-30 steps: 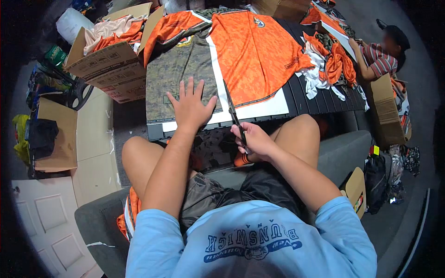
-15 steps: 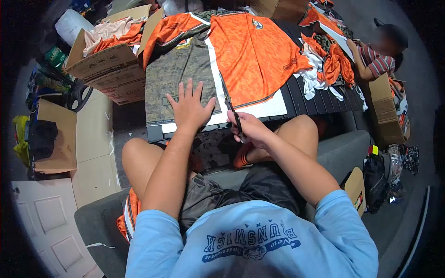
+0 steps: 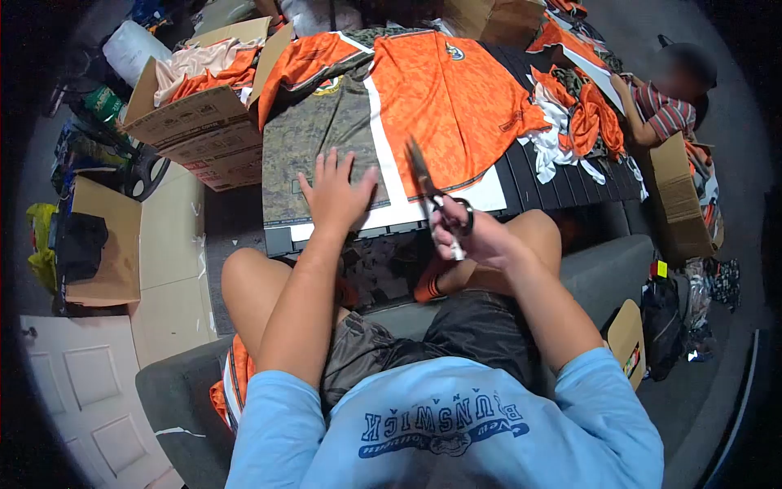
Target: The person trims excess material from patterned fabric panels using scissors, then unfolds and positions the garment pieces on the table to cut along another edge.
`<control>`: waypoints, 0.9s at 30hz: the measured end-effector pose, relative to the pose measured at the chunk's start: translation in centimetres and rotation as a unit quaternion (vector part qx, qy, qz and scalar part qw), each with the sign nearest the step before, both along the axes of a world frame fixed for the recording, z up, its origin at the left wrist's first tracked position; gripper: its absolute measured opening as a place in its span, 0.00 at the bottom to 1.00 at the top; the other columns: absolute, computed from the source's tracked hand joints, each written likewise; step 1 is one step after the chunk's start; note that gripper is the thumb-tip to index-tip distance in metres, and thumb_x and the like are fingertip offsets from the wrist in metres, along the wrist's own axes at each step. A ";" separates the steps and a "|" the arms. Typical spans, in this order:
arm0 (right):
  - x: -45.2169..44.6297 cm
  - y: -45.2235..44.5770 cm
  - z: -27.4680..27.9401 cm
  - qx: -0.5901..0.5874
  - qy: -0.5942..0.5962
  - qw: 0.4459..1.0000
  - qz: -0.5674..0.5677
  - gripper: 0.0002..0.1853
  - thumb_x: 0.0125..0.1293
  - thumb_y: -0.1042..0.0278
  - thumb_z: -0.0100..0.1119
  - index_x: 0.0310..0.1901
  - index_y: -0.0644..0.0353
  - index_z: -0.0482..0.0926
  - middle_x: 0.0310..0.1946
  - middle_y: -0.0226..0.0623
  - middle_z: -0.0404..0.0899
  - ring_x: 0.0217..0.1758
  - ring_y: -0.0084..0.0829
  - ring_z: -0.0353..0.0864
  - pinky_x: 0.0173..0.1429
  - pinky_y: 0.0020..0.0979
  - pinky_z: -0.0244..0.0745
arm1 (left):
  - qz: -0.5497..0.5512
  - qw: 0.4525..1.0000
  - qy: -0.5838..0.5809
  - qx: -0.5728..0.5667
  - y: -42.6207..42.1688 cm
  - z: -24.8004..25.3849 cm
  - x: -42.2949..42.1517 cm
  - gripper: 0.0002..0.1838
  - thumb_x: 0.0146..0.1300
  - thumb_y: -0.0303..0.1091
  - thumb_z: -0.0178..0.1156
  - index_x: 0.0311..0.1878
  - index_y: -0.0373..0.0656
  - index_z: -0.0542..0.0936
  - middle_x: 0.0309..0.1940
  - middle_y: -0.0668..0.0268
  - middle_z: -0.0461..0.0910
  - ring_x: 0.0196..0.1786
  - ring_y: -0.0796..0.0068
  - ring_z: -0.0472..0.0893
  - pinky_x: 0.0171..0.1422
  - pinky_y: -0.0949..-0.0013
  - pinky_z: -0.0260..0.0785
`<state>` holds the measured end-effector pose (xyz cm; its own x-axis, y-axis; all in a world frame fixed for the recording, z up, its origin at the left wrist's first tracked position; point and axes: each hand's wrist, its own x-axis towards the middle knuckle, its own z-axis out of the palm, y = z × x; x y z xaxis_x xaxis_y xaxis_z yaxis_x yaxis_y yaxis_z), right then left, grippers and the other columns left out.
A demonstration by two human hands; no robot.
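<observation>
My left hand lies flat with its fingers spread on the camouflage-green half of a printed fabric sheet. Beside it, past a white strip, is the orange half, with a crest near the top. In my right hand is a pair of scissors, its blades pointing away from me over the lower edge of the orange fabric. The blades look closed or nearly so. White margin shows along the sheet's near edge.
A black slatted table carries the fabric. Orange and white scraps lie at its right. A cardboard box of cloth stands left. A person in a striped shirt sits at the right, near another box.
My right hand has moved right and slightly toward me, carrying the scissors off the white strip toward the orange half. My left hand stays on the green fabric.
</observation>
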<state>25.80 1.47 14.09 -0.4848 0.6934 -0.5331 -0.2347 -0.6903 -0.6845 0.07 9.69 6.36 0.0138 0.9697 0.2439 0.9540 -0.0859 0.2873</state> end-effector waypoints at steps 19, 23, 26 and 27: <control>-1.4 10.3 -6.9 0.235 -0.074 0.916 -0.318 0.10 0.75 0.65 0.61 0.49 0.60 0.72 0.33 0.41 0.83 0.29 0.30 0.86 0.29 0.27 0.77 | 0.067 0.992 0.058 -0.084 2.0 0.3 -5.0 0.45 0.67 0.71 0.52 0.81 0.54 0.65 0.85 0.61 0.54 0.86 0.52 0.54 0.84 0.30 0.38; -0.3 7.3 -6.5 0.227 -0.144 0.914 -0.303 0.10 0.76 0.65 0.60 0.48 0.60 0.72 0.32 0.41 0.83 0.28 0.30 0.85 0.29 0.27 0.77 | 0.065 0.992 0.062 -0.090 -0.4 -0.4 -4.6 0.48 0.67 0.73 0.51 0.83 0.54 0.62 0.86 0.60 0.52 0.86 0.50 0.51 0.84 0.27 0.36; 0.0 5.9 -6.4 0.222 -0.180 0.911 -0.296 0.10 0.76 0.65 0.60 0.48 0.60 0.72 0.32 0.41 0.83 0.27 0.29 0.85 0.30 0.27 0.77 | 0.066 0.991 0.058 -0.102 -1.6 -0.1 -3.9 0.49 0.67 0.74 0.51 0.84 0.54 0.60 0.86 0.60 0.50 0.87 0.49 0.49 0.83 0.26 0.36; -0.1 5.9 -6.2 0.221 -0.188 0.910 -0.296 0.10 0.76 0.65 0.60 0.48 0.60 0.72 0.32 0.40 0.82 0.27 0.29 0.85 0.30 0.26 0.77 | 0.069 0.990 0.056 -0.109 -1.7 0.4 -3.7 0.50 0.66 0.74 0.51 0.84 0.54 0.59 0.86 0.60 0.49 0.87 0.49 0.49 0.83 0.26 0.35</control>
